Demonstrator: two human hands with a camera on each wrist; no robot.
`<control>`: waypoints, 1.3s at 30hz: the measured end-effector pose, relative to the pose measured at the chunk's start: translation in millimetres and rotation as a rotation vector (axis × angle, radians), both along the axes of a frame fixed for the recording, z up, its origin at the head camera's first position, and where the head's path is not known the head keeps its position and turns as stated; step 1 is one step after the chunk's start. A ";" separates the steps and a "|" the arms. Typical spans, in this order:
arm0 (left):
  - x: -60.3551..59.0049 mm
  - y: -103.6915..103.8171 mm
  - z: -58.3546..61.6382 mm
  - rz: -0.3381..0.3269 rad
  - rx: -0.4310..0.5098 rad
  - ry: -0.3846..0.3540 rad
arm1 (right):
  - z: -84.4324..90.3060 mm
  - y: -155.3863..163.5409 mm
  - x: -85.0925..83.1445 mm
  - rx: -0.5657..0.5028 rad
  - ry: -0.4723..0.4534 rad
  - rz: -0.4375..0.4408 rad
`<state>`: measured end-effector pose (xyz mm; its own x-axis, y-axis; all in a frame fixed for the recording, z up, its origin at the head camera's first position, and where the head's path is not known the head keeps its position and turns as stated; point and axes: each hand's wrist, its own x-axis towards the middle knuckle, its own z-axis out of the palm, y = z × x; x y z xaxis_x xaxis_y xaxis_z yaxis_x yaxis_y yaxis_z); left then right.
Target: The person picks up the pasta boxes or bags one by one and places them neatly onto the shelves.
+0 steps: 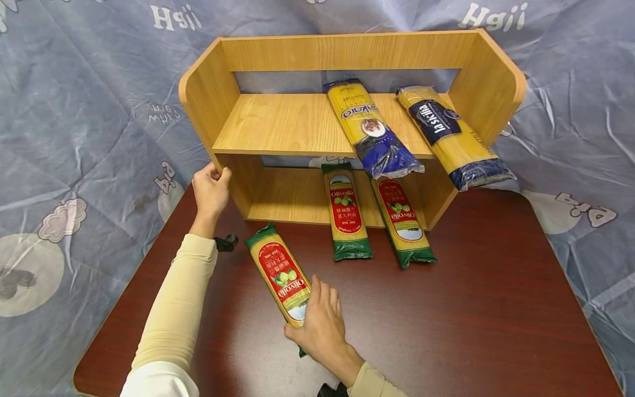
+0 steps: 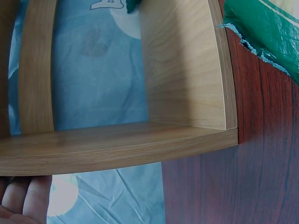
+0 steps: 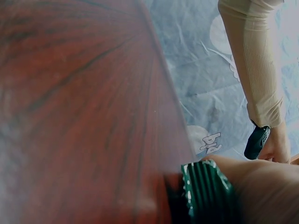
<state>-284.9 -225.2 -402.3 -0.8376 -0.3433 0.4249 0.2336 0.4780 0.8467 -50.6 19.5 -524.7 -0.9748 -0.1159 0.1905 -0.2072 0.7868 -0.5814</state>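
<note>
My left hand [image 1: 210, 192] grips the left side panel of a two-level wooden shelf [image 1: 278, 124]. In the left wrist view its fingers [image 2: 35, 198] lie against the panel's outer face; the thumb is out of sight there. Toward the table's front, my right hand [image 1: 323, 325] holds a red-and-yellow spaghetti pack [image 1: 280, 267] with green ends near its lower end. The pack slants, its far end close to the shelf's front left corner. The right wrist view shows the pack's crimped green end [image 3: 208, 193] beside the hand [image 3: 266, 186].
Two similar spaghetti packs, one [image 1: 345, 212] left and one [image 1: 401, 218] right, jut from the lower level. Above, a blue-and-yellow pasta pack [image 1: 369, 127] and a navy-and-yellow pasta pack [image 1: 448, 132] overhang the front edge. Everything stands on a dark red table [image 1: 471, 309], backed by grey-blue cloth [image 1: 99, 138].
</note>
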 end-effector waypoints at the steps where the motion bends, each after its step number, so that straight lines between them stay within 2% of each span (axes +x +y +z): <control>1: 0.0 0.2 0.2 0.001 -0.002 -0.001 | 0.4 -0.2 0.2 0.003 0.003 -0.002; 9: -0.3 0.5 0.2 0.001 -0.012 -0.001 | 4.2 -1.0 1.0 0.027 0.007 -0.021; 16: -0.5 0.0 -1.6 0.003 -0.007 -0.001 | 6.5 -0.6 0.3 0.048 0.049 -0.038; 25: -0.8 -0.3 -1.2 -0.002 -0.005 0.005 | 8.0 0.9 -1.5 0.061 0.057 -0.027; 39: -2.8 -2.6 -4.2 0.004 0.000 0.018 | 9.0 5.2 -3.8 -0.013 0.015 0.012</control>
